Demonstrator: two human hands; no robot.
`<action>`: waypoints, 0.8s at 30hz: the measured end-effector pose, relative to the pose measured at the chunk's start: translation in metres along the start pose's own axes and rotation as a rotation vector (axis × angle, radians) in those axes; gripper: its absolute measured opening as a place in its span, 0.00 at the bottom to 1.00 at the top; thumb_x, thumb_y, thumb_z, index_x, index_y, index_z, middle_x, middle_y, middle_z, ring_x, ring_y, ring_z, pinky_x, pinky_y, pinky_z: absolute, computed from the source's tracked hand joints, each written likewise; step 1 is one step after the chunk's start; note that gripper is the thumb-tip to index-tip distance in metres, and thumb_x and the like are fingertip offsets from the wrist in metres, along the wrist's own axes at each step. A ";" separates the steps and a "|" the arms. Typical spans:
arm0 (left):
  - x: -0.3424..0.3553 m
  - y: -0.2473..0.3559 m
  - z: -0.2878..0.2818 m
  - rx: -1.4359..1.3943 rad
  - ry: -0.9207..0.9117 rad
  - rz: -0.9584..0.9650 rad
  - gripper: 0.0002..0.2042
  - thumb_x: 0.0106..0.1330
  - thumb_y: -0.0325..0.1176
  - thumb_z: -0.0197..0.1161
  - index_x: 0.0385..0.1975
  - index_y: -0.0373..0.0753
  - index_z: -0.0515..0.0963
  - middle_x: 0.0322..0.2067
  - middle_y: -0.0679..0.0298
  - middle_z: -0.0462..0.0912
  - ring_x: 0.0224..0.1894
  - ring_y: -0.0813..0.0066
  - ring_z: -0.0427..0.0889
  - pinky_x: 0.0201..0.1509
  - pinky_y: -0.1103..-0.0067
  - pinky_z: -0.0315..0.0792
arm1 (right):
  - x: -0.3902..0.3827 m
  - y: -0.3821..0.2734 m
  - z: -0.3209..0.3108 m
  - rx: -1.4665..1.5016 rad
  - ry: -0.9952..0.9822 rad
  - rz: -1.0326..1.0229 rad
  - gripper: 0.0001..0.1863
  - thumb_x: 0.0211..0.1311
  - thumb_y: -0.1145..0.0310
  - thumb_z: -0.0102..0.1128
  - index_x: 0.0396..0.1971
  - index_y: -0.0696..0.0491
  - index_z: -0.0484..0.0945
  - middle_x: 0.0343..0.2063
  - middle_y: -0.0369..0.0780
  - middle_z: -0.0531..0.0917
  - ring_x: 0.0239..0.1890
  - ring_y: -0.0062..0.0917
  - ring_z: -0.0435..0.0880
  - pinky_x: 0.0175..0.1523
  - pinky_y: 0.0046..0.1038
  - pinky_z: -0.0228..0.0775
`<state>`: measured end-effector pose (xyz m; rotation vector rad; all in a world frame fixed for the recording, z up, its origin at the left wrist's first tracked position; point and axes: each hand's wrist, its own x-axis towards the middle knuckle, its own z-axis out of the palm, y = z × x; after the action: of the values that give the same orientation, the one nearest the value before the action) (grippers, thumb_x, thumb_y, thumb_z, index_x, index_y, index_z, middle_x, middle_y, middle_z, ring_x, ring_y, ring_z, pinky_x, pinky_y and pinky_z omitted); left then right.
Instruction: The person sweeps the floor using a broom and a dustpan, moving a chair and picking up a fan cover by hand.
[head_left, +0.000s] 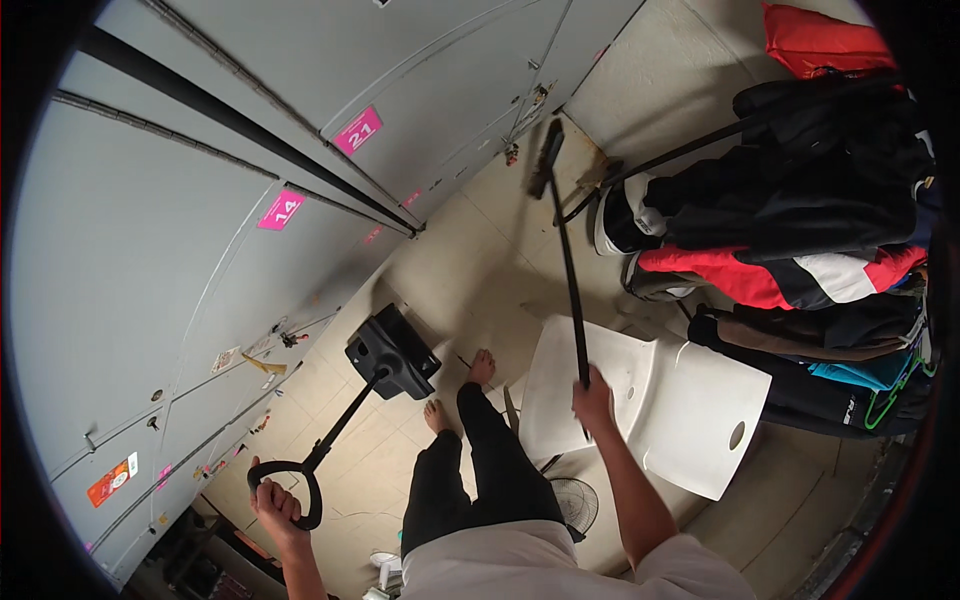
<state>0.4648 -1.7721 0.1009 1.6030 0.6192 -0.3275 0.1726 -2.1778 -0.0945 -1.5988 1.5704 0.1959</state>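
My left hand point(278, 508) is closed round the loop handle of a black long-handled dustpan point(393, 352). The dustpan's pan rests on the tiled floor just ahead of my bare feet. In my right hand point(594, 402) is the black stick of a broom point(568, 255), gripped near its upper end. From there the stick runs forward over a white chair to the broom head point(546, 158), which is dark and lies near the base of the lockers and the far wall. Whether its bristles touch the floor I cannot tell.
Grey lockers point(200, 300) with pink labels and hanging keys line the left side. A white plastic chair point(690, 410) stands by my right arm. Beyond it, dark, red and white clothes point(800, 200) hang on a rack, with shoes point(625, 220) below. A round fan grille point(574, 505) sits beside my legs.
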 end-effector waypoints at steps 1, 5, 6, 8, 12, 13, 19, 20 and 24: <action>-0.001 0.000 0.001 0.007 0.009 -0.009 0.23 0.72 0.29 0.45 0.67 0.39 0.61 0.14 0.78 0.51 0.10 0.91 0.48 0.09 0.86 0.47 | 0.031 -0.012 0.004 -0.023 0.031 -0.051 0.20 0.61 0.68 0.54 0.53 0.53 0.71 0.32 0.54 0.83 0.39 0.52 0.82 0.45 0.47 0.74; -0.005 -0.003 0.008 0.032 0.019 -0.007 0.24 0.71 0.29 0.45 0.68 0.38 0.61 0.14 0.78 0.51 0.10 0.91 0.48 0.09 0.86 0.47 | 0.162 -0.053 0.001 -0.444 0.270 -0.218 0.24 0.57 0.70 0.55 0.55 0.58 0.70 0.32 0.54 0.83 0.38 0.51 0.83 0.42 0.47 0.75; -0.006 -0.004 0.010 0.039 0.019 0.001 0.24 0.71 0.29 0.45 0.68 0.38 0.61 0.14 0.78 0.51 0.10 0.91 0.48 0.09 0.86 0.47 | 0.193 -0.061 0.001 -0.551 0.289 -0.205 0.25 0.58 0.69 0.54 0.57 0.59 0.69 0.32 0.53 0.84 0.38 0.48 0.84 0.41 0.46 0.76; -0.006 -0.004 0.010 0.010 0.014 -0.001 0.24 0.72 0.29 0.45 0.68 0.38 0.60 0.14 0.78 0.51 0.10 0.90 0.48 0.09 0.86 0.47 | 0.248 -0.076 0.007 -0.703 0.318 -0.149 0.27 0.63 0.68 0.51 0.62 0.61 0.64 0.32 0.49 0.85 0.36 0.41 0.86 0.39 0.41 0.79; -0.007 -0.005 0.004 0.045 0.036 0.004 0.24 0.72 0.29 0.44 0.68 0.38 0.60 0.14 0.78 0.51 0.09 0.90 0.48 0.09 0.86 0.48 | 0.308 -0.085 0.055 -0.696 0.189 -0.161 0.29 0.66 0.70 0.48 0.65 0.65 0.59 0.35 0.48 0.86 0.37 0.37 0.88 0.36 0.38 0.80; -0.008 -0.006 0.002 0.046 0.038 -0.004 0.24 0.72 0.29 0.45 0.68 0.38 0.60 0.14 0.77 0.50 0.09 0.90 0.48 0.09 0.86 0.48 | 0.310 -0.082 0.069 -0.689 0.185 -0.185 0.29 0.66 0.70 0.48 0.65 0.65 0.59 0.35 0.48 0.86 0.37 0.37 0.88 0.36 0.38 0.80; -0.010 -0.008 -0.009 0.025 -0.006 -0.007 0.24 0.72 0.29 0.45 0.68 0.38 0.60 0.14 0.77 0.50 0.10 0.91 0.47 0.09 0.86 0.47 | 0.185 -0.033 0.120 -0.875 0.066 -0.405 0.34 0.64 0.71 0.49 0.67 0.69 0.51 0.32 0.51 0.85 0.32 0.39 0.87 0.36 0.39 0.79; -0.010 -0.008 -0.009 0.025 0.003 -0.011 0.24 0.72 0.29 0.46 0.68 0.38 0.60 0.14 0.77 0.49 0.10 0.91 0.47 0.09 0.86 0.47 | 0.147 -0.023 0.120 -0.669 -0.012 -0.229 0.36 0.64 0.71 0.48 0.68 0.68 0.47 0.31 0.52 0.85 0.32 0.40 0.87 0.37 0.41 0.78; -0.007 -0.006 -0.007 -0.020 -0.006 -0.023 0.23 0.72 0.27 0.44 0.68 0.37 0.61 0.13 0.77 0.50 0.09 0.91 0.47 0.09 0.86 0.45 | 0.002 0.004 0.092 -0.657 -0.365 -0.124 0.38 0.61 0.72 0.49 0.69 0.67 0.46 0.31 0.56 0.83 0.35 0.47 0.85 0.42 0.43 0.78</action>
<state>0.4549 -1.7661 0.1010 1.5759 0.6352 -0.3424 0.2105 -2.1186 -0.1541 -1.9991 1.1720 0.9574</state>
